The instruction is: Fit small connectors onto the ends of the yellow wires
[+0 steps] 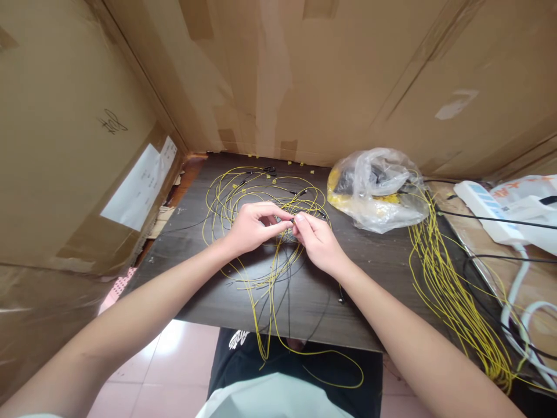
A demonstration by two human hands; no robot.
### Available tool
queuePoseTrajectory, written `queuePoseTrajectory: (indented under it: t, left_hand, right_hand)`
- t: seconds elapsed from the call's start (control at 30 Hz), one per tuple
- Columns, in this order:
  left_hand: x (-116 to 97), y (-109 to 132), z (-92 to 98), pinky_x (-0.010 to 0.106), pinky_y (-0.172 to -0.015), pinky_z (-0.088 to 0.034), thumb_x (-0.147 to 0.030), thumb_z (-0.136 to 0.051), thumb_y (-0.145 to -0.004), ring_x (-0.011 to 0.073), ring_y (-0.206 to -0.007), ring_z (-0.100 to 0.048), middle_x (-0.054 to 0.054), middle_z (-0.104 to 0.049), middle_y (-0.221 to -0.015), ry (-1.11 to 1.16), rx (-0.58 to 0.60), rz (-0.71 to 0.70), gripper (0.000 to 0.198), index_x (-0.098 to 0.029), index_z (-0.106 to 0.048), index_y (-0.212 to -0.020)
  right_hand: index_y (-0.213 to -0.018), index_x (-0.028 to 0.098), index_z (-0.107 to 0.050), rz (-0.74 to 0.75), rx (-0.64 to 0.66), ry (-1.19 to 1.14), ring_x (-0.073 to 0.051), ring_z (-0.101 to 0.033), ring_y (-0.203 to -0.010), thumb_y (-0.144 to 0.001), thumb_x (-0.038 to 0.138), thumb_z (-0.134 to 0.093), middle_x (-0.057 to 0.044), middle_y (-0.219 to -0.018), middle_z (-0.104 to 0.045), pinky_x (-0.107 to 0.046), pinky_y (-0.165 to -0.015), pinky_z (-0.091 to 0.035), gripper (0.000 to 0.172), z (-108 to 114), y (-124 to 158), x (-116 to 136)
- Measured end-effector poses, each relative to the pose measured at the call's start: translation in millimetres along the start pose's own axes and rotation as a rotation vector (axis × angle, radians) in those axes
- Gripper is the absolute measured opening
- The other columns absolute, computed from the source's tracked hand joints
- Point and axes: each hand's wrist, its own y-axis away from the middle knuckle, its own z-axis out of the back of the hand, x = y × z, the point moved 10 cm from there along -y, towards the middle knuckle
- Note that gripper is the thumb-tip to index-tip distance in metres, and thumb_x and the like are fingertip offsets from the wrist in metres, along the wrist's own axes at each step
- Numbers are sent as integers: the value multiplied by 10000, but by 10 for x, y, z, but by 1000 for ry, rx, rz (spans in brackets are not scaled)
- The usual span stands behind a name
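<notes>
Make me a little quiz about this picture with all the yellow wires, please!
1. True or false: the left hand and the right hand pinch a small wire end between them, above the loops of yellow wires.
2. Pick one: what lies on the table to the right of both hands? A) a plastic bag B) a red cup C) a picture book
3. Fill the gap: the walls around the table are made of brown ____.

Key: 1 true. 2 A. 3 cardboard.
</notes>
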Motion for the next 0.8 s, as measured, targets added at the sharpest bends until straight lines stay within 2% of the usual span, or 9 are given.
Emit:
queuePoseTrajectory:
  t: [0.13,0.27,0.57,0.67,0.8]
  left_hand:
    - [107,-9,-22,194,-525,-471,-306,-757,-816,92,-569,-616,38,-749,-762,58,22,112,173,-179,-807,-921]
    - [206,-6,-74,194,-488,-466,-365,-773,-800,100,-534,-617,51,-756,-750,177,76,232,257,-160,-798,-953]
    - [237,-13,-70,193,-497,-453,-347,-808,-761,91,-533,-594,41,-741,-701,209,86,224,239,-158,-808,-906]
    - [232,1,-121,199,-520,-474,-336,-825,-742,98,-553,-612,44,-747,-709,223,106,226,224,-154,-805,-872]
    - [235,7,-119,191,-498,-467,-339,-816,-757,100,-536,-617,35,-737,-678,197,91,256,245,-154,-802,-917]
  right_hand:
    - [-751,216,-520,-23,44,-78,-131,-391,-571,-1006,607,-407,24,-645,-429,-270,-532,-342,481,6,-12,12]
    - [-789,206,-563,-13,78,-121,-138,-426,-586,-992,483,-446,23,-639,-469,-277,-552,-367,362,34,-25,69]
    - [-809,207,-549,19,115,-9,-126,-436,-579,-1003,465,-455,31,-643,-490,-276,-584,-365,337,9,-12,80]
    - [-796,203,-555,11,122,77,-130,-452,-589,-991,396,-452,24,-645,-510,-277,-592,-366,293,29,-22,65]
    - [-872,207,-587,52,21,148,-146,-476,-621,-926,276,-471,17,-682,-533,-288,-618,-379,145,155,-38,129]
